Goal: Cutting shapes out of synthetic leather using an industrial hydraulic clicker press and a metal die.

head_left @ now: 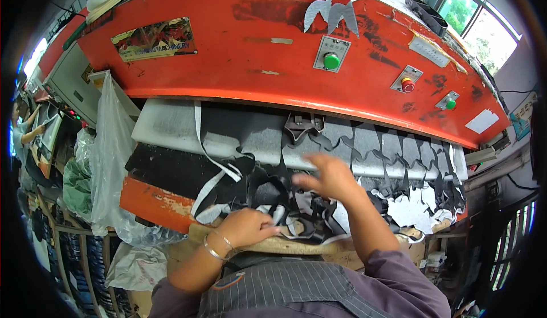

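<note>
My left hand [248, 228], with bracelets at the wrist, rests low at the front edge of the machine bed among dark scraps. Its fingers are curled together, and what they hold, if anything, is hidden; a pale grey scrap [278, 214] shows beside the fingertips. Farther up and to the right, my right hand [330, 177] hovers over the cut sheet, thumb and fingers apart, slightly blurred and holding nothing I can see. Beyond it, a dark metal cutting die [303, 126] lies on the grey-black sheet material [333, 131], which has rows of curved cut-outs along its near side.
An orange press beam [228, 67] spans above the white cutting bed [165, 121], carrying green buttons [331, 61] and a red button [407, 85]. Clear plastic [105, 164] hangs at the left. White and black offcuts [413, 210] heap at the right front. Another person [28, 130] stands far left.
</note>
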The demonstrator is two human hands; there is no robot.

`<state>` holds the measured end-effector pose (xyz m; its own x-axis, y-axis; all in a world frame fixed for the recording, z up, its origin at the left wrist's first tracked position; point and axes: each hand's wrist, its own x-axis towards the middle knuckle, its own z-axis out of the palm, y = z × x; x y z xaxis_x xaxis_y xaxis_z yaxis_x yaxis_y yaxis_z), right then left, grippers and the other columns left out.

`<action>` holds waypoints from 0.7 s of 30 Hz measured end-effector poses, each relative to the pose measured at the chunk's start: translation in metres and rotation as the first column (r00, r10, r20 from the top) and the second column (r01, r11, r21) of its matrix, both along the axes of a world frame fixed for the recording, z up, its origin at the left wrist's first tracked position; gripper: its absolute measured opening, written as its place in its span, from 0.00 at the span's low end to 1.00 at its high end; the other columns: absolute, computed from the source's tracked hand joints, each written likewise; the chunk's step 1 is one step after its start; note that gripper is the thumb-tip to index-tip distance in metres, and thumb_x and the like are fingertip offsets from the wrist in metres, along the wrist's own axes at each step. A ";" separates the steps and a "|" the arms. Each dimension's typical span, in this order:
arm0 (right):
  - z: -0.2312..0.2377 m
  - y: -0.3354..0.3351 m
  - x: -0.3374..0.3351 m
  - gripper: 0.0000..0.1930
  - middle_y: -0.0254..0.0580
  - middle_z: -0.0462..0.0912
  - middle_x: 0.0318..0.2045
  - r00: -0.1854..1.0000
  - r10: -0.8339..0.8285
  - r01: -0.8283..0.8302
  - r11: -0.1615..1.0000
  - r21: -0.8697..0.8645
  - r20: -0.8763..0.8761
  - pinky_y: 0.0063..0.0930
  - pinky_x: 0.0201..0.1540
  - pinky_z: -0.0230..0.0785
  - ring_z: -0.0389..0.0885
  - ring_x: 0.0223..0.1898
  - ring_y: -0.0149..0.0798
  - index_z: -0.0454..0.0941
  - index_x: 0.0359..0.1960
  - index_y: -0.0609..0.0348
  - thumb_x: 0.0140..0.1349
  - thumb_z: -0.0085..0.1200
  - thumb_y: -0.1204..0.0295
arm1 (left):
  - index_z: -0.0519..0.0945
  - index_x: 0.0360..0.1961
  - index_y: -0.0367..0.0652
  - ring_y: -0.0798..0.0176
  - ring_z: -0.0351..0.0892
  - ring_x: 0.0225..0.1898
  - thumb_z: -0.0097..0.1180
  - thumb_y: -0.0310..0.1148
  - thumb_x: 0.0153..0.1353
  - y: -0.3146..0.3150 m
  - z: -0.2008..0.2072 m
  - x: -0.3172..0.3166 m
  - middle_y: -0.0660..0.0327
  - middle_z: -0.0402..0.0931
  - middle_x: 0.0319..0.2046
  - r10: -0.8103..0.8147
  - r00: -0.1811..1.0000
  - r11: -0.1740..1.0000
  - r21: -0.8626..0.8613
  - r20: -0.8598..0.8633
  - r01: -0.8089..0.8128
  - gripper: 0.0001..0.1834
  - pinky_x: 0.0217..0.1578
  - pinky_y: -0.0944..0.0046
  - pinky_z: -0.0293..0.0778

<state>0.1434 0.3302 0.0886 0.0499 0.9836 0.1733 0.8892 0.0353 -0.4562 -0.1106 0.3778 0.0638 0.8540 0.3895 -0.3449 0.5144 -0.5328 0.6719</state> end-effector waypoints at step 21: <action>-0.007 0.082 0.018 0.33 0.58 0.79 0.42 0.876 -0.250 0.270 0.963 -0.010 -0.413 0.43 0.48 0.70 0.78 0.44 0.54 0.70 0.51 0.62 0.43 0.63 0.58 | 0.80 0.38 0.43 0.47 0.78 0.40 0.53 0.24 0.51 0.100 -0.079 0.141 0.55 0.80 0.35 0.014 0.866 0.960 0.235 0.500 -0.152 0.12 0.42 0.54 0.75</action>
<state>0.1618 0.4122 0.0814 0.3789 0.9166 0.1275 0.6060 -0.1416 -0.7828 0.0306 0.4780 -0.0155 0.8448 0.4825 0.2313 0.2056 -0.6919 0.6921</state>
